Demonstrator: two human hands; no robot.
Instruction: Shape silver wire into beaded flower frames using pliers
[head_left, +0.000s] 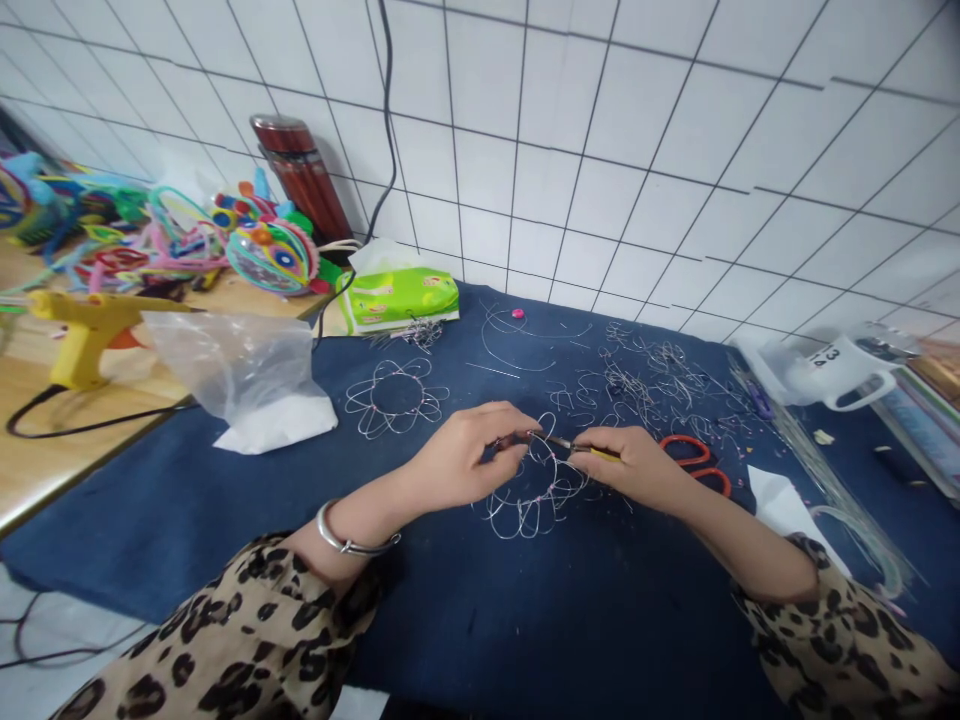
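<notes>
My left hand (474, 452) pinches the upper rim of a flower-shaped wire frame (525, 515), made of thin silvery loops around a ring with small pink ties. In my right hand (626, 460) is a pair of pliers (559, 440) with a yellow handle part showing; its jaws meet the wire close to my left fingertips. Exactly what the jaws grip is too small to make out. A second wire flower frame (397, 395) lies flat on the dark blue cloth to the left. Red-handled scissors (694, 452) lie just beyond my right hand, partly covered by it.
Loose wire pieces (645, 375) litter the cloth at the back right. Behind stand a green tissue pack (401, 298) and a dark red thermos (304, 180). A plastic bag (232, 365) and a yellow glue gun (79, 335) are left; a white mug (844, 370) and long wires (840, 480) are right.
</notes>
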